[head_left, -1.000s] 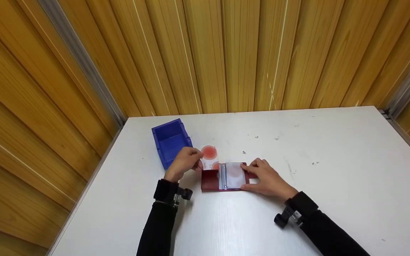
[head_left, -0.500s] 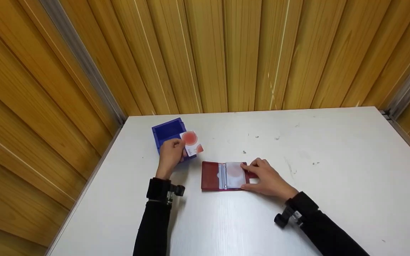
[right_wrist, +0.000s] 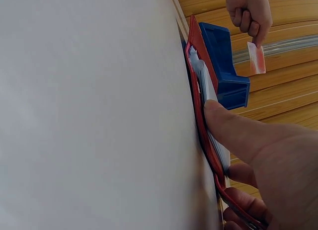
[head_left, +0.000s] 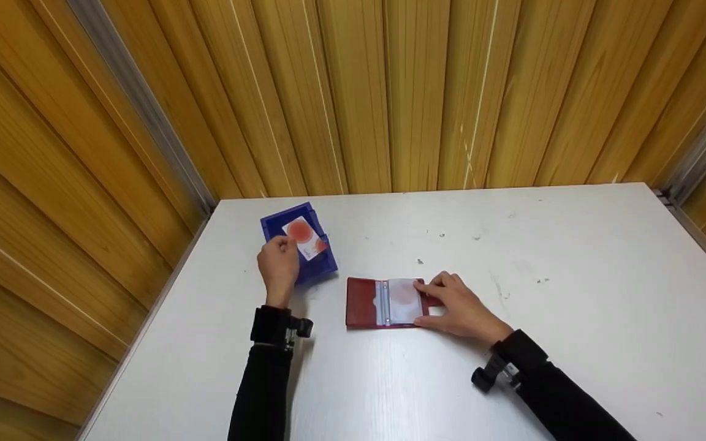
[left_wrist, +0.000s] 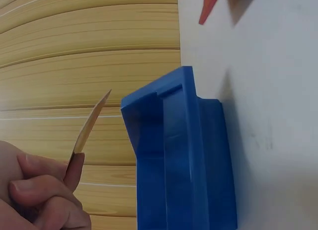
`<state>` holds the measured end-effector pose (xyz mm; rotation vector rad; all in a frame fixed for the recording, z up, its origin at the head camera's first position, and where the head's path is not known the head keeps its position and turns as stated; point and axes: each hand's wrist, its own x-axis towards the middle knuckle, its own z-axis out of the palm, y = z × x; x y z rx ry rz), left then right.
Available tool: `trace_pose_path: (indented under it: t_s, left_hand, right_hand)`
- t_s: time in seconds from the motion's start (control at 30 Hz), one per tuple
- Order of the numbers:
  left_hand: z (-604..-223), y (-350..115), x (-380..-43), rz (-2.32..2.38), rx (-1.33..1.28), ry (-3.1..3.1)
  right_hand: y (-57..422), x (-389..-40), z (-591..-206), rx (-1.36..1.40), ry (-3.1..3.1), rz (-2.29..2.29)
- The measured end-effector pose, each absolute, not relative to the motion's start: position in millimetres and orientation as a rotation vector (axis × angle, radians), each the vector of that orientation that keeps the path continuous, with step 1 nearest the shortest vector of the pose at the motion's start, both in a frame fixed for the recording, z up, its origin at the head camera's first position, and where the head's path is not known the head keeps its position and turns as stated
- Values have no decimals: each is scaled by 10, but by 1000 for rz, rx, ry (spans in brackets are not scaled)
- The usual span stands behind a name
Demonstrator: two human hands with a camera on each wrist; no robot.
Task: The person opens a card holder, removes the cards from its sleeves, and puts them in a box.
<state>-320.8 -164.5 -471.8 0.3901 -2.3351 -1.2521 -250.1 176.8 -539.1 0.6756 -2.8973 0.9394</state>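
Above the blue bin [head_left: 322, 266], my left hand [head_left: 278, 263] pinches a white card [head_left: 305, 237] printed with red-orange circles. The left wrist view shows this card [left_wrist: 89, 124] nearly edge-on, raised higher than the bin's rim [left_wrist: 189, 106]. A dark red card holder [head_left: 361, 303] lies unfolded on the table, with clear plastic sleeves [head_left: 404, 301] on a metal ring spine. My right hand [head_left: 463, 309] holds the right side of the holder, thumb on the sleeves' edge. In the right wrist view its fingers [right_wrist: 243, 200] reach round the red cover [right_wrist: 203, 125].
The white table [head_left: 543, 343] carries small dark marks toward the back right. Behind it rises a wood-panel wall [head_left: 414, 98], with another wood-panel wall [head_left: 71, 245] along the left side.
My left hand has carried the card up and left, from beside the card holder to over the blue bin. The right hand and the holder have stayed in place.
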Motion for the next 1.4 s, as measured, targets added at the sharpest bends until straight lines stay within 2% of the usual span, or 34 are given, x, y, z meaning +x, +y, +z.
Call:
trace_pose_path:
  t_s: [0.43, 1.4]
  left_hand:
    - [-4830, -1672, -3220, -904, 546, -2410]
    - [-4970, -1573, -3310, -584, 402, -2500]
  right_hand:
    - [1776, -2507, -5385, 685, -2897, 928]
    - [1768, -2510, -5371, 659, -2926, 936]
